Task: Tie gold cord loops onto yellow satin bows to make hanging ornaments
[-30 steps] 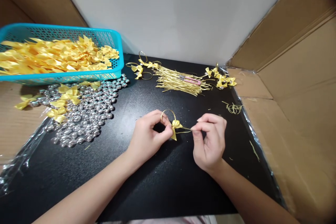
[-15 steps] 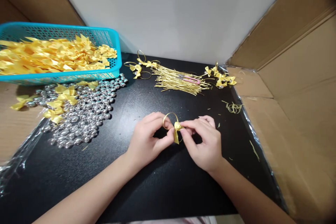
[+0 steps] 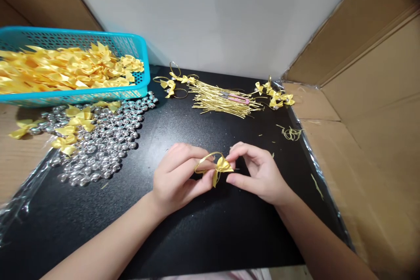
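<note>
A yellow ribbon bow (image 3: 223, 165) with a thin gold wire loop (image 3: 201, 162) is pinched between the thumb and fingers of my left hand (image 3: 179, 177), over the middle of the black tabletop. The loop stands up on the left side of the bow, and one ribbon tail points down. My right hand (image 3: 259, 173) is just right of the bow. Its thumb and index finger are apart, with the fingertips close to the ribbon; whether the index fingertip touches it I cannot tell.
A turquoise basket (image 3: 124, 92) of yellow bows stands at the back left. Silver beads (image 3: 108, 140) and several bows spread before it. Gold wire strips (image 3: 216, 100) with pink-handled snips (image 3: 239, 98) lie at the back, between finished bow loops (image 3: 169, 85). Cardboard walls (image 3: 370, 52) rise on the right.
The bow has turned and shifted slightly left and down, so its ribbon wing now faces right. My right thumb and index finger have parted and drawn back from it.
</note>
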### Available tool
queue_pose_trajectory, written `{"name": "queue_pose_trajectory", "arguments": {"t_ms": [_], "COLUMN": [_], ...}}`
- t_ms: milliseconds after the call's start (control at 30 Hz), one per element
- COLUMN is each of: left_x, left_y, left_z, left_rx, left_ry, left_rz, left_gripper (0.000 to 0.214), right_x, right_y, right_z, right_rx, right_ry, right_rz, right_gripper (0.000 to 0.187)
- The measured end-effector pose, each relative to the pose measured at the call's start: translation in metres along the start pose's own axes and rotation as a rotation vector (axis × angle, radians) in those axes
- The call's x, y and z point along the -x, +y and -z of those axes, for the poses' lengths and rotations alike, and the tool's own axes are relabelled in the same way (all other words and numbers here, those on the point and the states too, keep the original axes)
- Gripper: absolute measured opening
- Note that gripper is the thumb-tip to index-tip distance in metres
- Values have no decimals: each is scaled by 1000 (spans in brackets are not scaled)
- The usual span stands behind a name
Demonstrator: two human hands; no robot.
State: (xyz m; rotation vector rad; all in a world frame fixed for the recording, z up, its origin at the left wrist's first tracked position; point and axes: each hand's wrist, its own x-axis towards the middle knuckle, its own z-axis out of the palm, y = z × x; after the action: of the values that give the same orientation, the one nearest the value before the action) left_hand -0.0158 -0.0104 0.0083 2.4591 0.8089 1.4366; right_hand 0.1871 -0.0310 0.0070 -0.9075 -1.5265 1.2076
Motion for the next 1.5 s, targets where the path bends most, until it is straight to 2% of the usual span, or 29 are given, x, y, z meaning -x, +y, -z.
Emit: {"name": "queue_pose_trajectory", "arguments": {"t_ms": [200,400,533,633,800,900,1067,1167,1333,1500], "left_x": [1,1,-2,-2,1,0,-8,-12,-10,-10], "left_y": [-1,-1,1,1,0,3,12,13,7,7], "left_z": [-1,-3,-3,-3,-4,-4,0,2,2,1], "left_rx": [-4,-10,-10,-2,-21,68,267,430,834,1055], "left_ry": [10,2,-18,-36,-16,-63,-218,-267,-289,-270], "left_rz": [-30,-37,-41,-37,35,153,591,805,1156,1325], "left_gripper": [11,12,10,9,8,6,14,17,20,22], "right_x": [0,0,1,2,3,2,3,5,10,11], "right_y": [6,5,3,0,-5,-7,-9,-8,-6,-5], "right_z": [-4,-9,-12,-13,-14,-15,-18,-17,-17,-17], "right_rx": [-246,-326,-325,-266,57,265,559,695,853,934], "right_ry": [14,16,103,130,172,212,267,248,228,192], "right_rz": [-12,-54,-53,13,216,366,552,572,592,643], "right_gripper": [12,5,5,8,18,22,18,19,24,20]}}
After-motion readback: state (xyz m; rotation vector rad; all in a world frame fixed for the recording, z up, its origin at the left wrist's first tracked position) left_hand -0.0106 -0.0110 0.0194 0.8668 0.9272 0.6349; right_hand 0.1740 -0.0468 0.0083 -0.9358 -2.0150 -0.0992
